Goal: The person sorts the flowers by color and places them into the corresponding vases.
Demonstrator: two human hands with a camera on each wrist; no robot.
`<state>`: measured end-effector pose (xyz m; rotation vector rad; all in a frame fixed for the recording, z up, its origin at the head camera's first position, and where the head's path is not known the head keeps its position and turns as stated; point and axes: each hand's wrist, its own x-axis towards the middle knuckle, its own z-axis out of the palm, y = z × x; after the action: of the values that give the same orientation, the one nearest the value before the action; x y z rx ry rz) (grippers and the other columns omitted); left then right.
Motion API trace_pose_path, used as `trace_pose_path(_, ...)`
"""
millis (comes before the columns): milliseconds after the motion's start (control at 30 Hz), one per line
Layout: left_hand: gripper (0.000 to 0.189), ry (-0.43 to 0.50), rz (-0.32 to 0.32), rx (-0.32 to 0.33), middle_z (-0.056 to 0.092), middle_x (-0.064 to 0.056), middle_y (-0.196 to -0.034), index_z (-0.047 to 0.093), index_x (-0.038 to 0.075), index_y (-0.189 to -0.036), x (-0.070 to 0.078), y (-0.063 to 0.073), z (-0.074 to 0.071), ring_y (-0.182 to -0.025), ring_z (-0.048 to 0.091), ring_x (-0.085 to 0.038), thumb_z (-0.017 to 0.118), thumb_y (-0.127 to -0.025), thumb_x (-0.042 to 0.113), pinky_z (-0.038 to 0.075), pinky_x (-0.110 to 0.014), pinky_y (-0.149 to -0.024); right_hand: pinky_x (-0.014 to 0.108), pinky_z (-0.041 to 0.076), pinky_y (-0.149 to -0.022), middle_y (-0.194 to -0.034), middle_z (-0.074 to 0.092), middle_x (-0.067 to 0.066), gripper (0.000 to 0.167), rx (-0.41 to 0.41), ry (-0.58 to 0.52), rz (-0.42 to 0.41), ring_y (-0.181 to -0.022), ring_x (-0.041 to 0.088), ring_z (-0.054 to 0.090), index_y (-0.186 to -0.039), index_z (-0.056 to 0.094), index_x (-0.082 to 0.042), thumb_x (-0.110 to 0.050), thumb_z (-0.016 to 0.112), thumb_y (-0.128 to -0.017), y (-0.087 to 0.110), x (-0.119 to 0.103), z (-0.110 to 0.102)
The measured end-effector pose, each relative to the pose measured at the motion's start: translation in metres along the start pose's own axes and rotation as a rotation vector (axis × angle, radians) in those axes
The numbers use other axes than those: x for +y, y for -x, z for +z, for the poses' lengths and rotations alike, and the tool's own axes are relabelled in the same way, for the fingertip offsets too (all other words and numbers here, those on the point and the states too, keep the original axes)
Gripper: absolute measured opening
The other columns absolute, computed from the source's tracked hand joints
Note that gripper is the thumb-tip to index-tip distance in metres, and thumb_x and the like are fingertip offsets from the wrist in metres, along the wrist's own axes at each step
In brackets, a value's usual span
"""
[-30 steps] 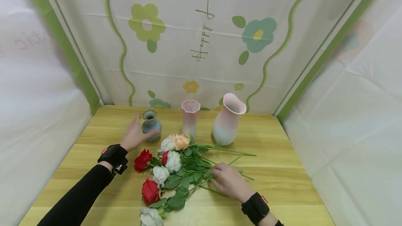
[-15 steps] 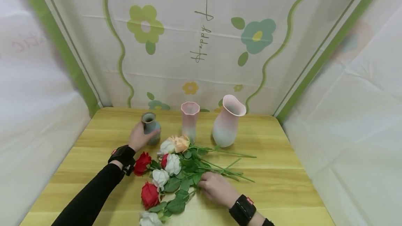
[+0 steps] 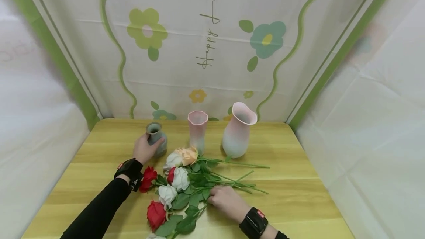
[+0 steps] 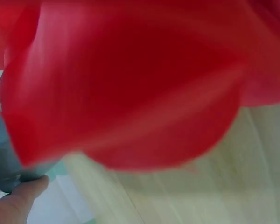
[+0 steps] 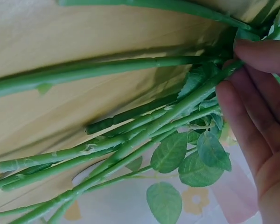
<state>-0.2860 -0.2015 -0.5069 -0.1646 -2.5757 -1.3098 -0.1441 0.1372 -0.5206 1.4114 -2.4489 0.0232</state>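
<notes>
A small grey-blue vase point(image 3: 162, 137) stands at the left rear of the table. My left hand point(image 3: 143, 150) grips its body, thumb across the near side. In the left wrist view, a red rose point(image 4: 130, 84) covers most of the picture, with part of the vase point(image 4: 3, 151) behind it. At front centre, my right hand point(image 3: 230, 203) pinches a green rose stem point(image 5: 203, 89) between thumb and fingers. Artificial roses lie in a spread heap, among them a red rose point(image 3: 156, 215), a white rose point(image 3: 180, 178) and a peach rose point(image 3: 187, 155). Leaves hide where the pinched stem leads.
A slim pink-and-white vase point(image 3: 197, 132) stands behind the roses, and a wider flared vase point(image 3: 236, 139) is to its right. Printed cloth point(image 3: 179, 47) walls the wooden table point(image 3: 292, 180) at the back and sides. Several loose stems point(image 3: 249, 165) point right.
My left hand has closed in on the small vase and now grips it. The right hand has shifted left and nearer along the stems. The head view has tilted slightly.
</notes>
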Motion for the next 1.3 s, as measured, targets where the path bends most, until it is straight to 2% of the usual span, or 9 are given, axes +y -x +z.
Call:
trace_pose_path(167,0.057,-0.018,0.020,0.009,0.057,-0.034,-0.122,0.054,-0.010,-0.125,0.000,-0.005,0.002,-0.113,0.055,-0.047,0.069,-0.094,0.035,0.044,-0.059,-0.095,0.012,0.046,-0.057,-0.073,0.055,-0.011,0.025,0.126,-0.049,0.029,-0.068,0.004,0.052,-0.072,0.073,-0.019,0.007,0.072,-0.069,0.001,0.004,-0.009)
trace_pose_path(267,0.057,-0.023,0.017,0.003,0.058,-0.033,-0.122,0.055,-0.010,-0.124,0.001,-0.007,0.004,-0.112,0.056,-0.047,0.069,-0.093,0.036,0.045,-0.058,-0.095,0.011,0.047,-0.060,-0.074,0.057,-0.009,0.027,0.198,-0.082,0.036,-0.068,0.004,0.054,-0.074,0.073,-0.017,0.010,0.068,-0.070,0.001,0.007,-0.018)
trace_pose_path(467,0.058,-0.022,0.017,-0.002,0.057,-0.034,-0.123,0.054,-0.010,-0.127,0.001,-0.005,0.003,-0.112,0.055,-0.048,0.070,-0.094,0.035,0.045,-0.059,-0.094,0.013,0.050,-0.066,-0.081,0.061,-0.006,0.021,0.296,-0.173,0.081,-0.074,0.007,0.060,-0.084,0.074,-0.014,0.006,0.073,-0.077,0.000,0.012,-0.039)
trace_pose_path(667,0.058,-0.002,0.020,0.005,0.056,-0.033,-0.124,0.053,-0.008,-0.128,-0.001,-0.003,0.002,-0.114,0.054,-0.048,0.069,-0.094,0.036,0.045,-0.058,-0.094,0.016,0.052,-0.074,-0.091,0.067,-0.001,0.023,0.374,-0.245,0.142,-0.081,0.010,0.064,-0.092,0.076,-0.010,0.003,0.082,-0.073,-0.002,0.017,-0.059)
trace_pose_path(867,0.061,0.000,0.026,0.013,0.055,-0.033,-0.125,0.052,-0.007,-0.130,-0.003,-0.001,0.003,-0.115,0.053,-0.049,0.067,-0.094,0.039,0.044,-0.059,-0.095,0.018,0.052,-0.078,-0.095,0.068,0.000,0.026,0.481,-0.241,0.205,-0.086,0.013,0.065,-0.093,0.074,-0.009,0.006,0.081,-0.073,-0.006,0.025,-0.074)
trace_pose_path(1033,0.062,0.019,0.027,0.023,0.055,-0.032,-0.126,0.051,-0.006,-0.132,-0.007,0.003,0.007,-0.115,0.053,-0.048,0.066,-0.095,0.042,0.044,-0.057,-0.095,0.016,0.046,-0.086,-0.099,0.066,0.002,0.021,0.563,-0.281,0.249,-0.091,0.015,0.062,-0.100,0.071,-0.009,0.002,0.075,-0.082,-0.007,0.031,-0.079)
trace_pose_path(1167,0.051,0.005,0.033,0.033,0.055,-0.035,-0.123,0.051,-0.010,-0.130,-0.007,0.006,0.006,-0.112,0.054,-0.050,0.065,-0.097,0.026,0.044,-0.059,-0.094,0.020,0.051,-0.078,-0.095,0.067,0.002,0.012,0.611,-0.317,0.303,-0.084,0.014,0.064,-0.099,0.070,-0.009,-0.004,0.070,-0.088,-0.012,0.033,-0.083)
trace_pose_path(1300,0.050,-0.009,0.002,0.020,0.055,-0.035,-0.124,0.051,-0.010,-0.129,-0.007,0.007,0.004,-0.113,0.053,-0.050,0.063,-0.098,0.028,0.043,-0.059,-0.094,0.024,0.055,-0.073,-0.096,0.067,0.005,0.019,0.679,-0.394,0.328,-0.081,0.015,0.065,-0.106,0.068,-0.006,0.003,0.067,-0.089,-0.020,0.034,-0.088)
